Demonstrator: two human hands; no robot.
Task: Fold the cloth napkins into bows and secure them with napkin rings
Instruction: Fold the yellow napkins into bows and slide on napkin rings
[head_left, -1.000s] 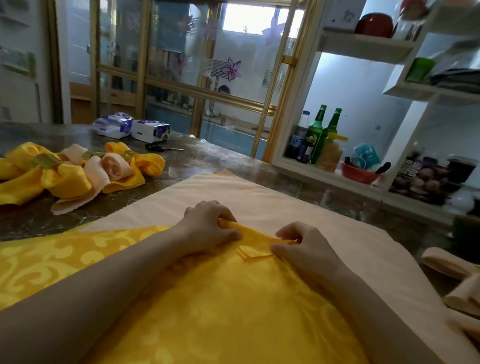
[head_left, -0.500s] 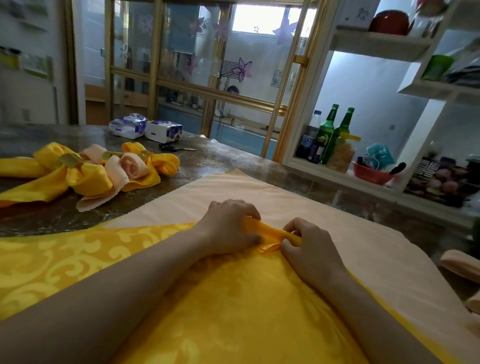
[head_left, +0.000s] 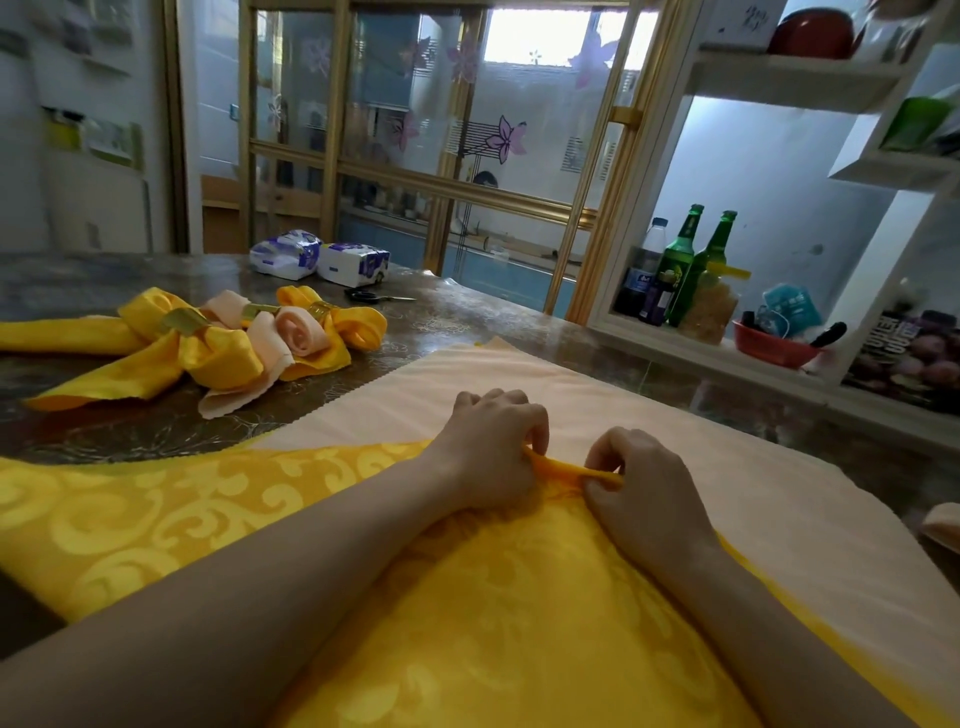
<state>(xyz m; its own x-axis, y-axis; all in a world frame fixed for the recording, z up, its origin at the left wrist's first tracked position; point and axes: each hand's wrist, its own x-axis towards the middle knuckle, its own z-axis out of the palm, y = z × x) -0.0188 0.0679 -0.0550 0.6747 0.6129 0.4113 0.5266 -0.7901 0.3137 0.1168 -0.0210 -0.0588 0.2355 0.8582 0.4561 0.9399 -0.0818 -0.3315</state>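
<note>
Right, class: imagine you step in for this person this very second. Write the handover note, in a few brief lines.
Left hand: pinches the narrow roll at the far corner of the yellow napkin.
Right hand: pinches the same roll, close beside the left.
Things: the yellow napkin lies on the peach napkin, both spread on the table. The finished bows with gold rings sit at far left.
Done: several bows ringed, corner roll started.
Left: finish the roll, shape the bow, ring it. No loose ring is in view.
</note>
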